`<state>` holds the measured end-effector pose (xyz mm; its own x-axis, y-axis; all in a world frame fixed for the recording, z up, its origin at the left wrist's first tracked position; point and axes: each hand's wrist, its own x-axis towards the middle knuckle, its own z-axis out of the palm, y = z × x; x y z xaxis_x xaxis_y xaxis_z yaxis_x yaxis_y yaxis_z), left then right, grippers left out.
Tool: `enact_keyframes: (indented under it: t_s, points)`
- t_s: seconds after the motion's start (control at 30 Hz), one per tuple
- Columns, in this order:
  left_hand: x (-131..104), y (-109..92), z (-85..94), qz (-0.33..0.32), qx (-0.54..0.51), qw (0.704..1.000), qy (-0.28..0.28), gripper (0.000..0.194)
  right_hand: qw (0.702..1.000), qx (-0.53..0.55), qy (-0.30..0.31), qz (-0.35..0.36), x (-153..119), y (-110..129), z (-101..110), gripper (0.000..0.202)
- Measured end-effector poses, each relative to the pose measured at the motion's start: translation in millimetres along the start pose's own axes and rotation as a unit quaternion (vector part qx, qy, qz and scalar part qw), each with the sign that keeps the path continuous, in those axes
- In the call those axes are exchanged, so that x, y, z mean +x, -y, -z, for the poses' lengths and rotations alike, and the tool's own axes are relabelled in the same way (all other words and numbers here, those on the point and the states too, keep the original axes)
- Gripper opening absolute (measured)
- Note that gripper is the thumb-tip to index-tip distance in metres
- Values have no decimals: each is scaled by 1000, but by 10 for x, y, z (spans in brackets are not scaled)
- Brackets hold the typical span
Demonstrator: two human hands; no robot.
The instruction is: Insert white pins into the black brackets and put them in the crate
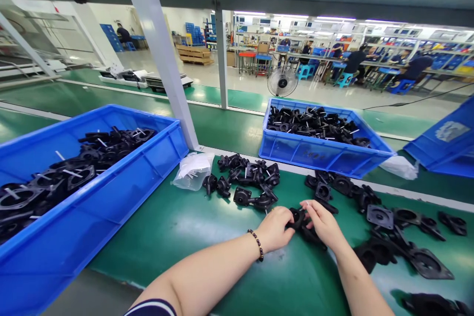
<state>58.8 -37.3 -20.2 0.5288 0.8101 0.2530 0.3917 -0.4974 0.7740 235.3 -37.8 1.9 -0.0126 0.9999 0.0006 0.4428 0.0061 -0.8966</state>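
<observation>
Near the middle of the green table, my left hand (277, 227) grips a black plastic part (296, 218) by its left side. A beaded bracelet is on that wrist. On the part's right side, my right hand (321, 222) has thumb and forefinger pinched on a small pale pin (307, 204) above the part. Another black part (314, 238) lies under the right fingers, partly hidden. Just beyond the hands are loose black parts (242, 196), some with pale pins in them.
A large blue bin (159, 158) of black parts stands left, another blue bin (314, 154) behind. A plastic bag (194, 172) lies near the post (163, 49). More black parts (429, 262) lie right. People sit at benches in the background.
</observation>
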Motion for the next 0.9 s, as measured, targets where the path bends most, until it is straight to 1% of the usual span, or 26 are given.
enact_keyframes:
  t_s: [0.1,0.17,0.2,0.23,0.27,0.33,0.37,0.4,0.43,0.47,0.53,0.57,0.63,0.7,0.83,0.9]
  points:
    - [13,-18,15,25,-23,999,-13,9,999,-6,-26,-19,14,-67,55,40]
    - [32,-25,11,63,-82,994,-33,6,997,-38,-58,-29,28,-111,133,37]
    - [44,-25,1,93,-134,986,-37,9,994,-65,-77,-30,34,-129,174,35]
    - [57,-23,-12,131,-205,969,-37,13,989,-99,-102,-27,38,-140,212,33]
    - [71,-20,-28,170,-282,944,-31,18,982,-137,-131,-18,40,-143,242,32]
    - [95,-19,-52,228,-414,881,-16,29,960,-198,-197,19,35,-123,274,33]
    - [103,-23,-58,242,-458,855,-11,33,950,-211,-225,39,27,-102,274,34]
    - [109,-30,-56,250,-487,837,-10,37,945,-210,-244,57,16,-76,265,35]
    - [112,-40,-49,253,-507,824,-10,38,944,-202,-251,70,5,-50,248,36]
    - [113,-53,-38,255,-524,813,-10,39,947,-191,-246,79,-7,-25,227,37]
    - [110,-78,-10,261,-556,789,-10,41,955,-180,-216,93,-26,11,182,36]
    - [108,-89,2,261,-564,784,-10,42,958,-180,-197,103,-32,19,163,36]
    - [104,-101,16,257,-572,779,-10,44,962,-179,-167,121,-35,19,139,34]
    - [102,-102,15,250,-575,779,-9,44,964,-177,-151,131,-31,5,135,33]
    - [103,-89,11,251,-579,775,-10,42,965,-176,-145,132,-21,-20,153,32]
    - [106,-82,29,262,-594,760,-7,39,966,-175,-139,130,-23,-21,156,32]
